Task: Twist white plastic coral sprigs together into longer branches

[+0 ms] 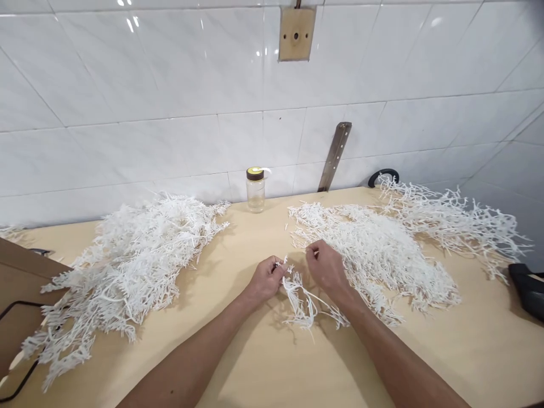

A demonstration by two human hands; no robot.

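Note:
My left hand (268, 277) is closed at the middle of the table, pinching a white branching sprig (299, 299), perhaps plastic, between thumb and fingers. Its thin strands hang down towards me from the fingertips. My right hand (326, 264) is a little to the right, with its fingers curled together at the left edge of a pile of thin white twig-like pieces (386, 249). Whatever those fingers hold, if anything, is too small or hidden to make out. On the left lies a large heap of bushy white sprigs (148, 255).
A small clear jar (255, 195) with a dark and yellow lid stands by the tiled wall. A metal ruler-like strip (335, 156) leans there. More white branches (459, 221) lie far right, near a black object (527, 289). A cardboard box (25, 283) is at left.

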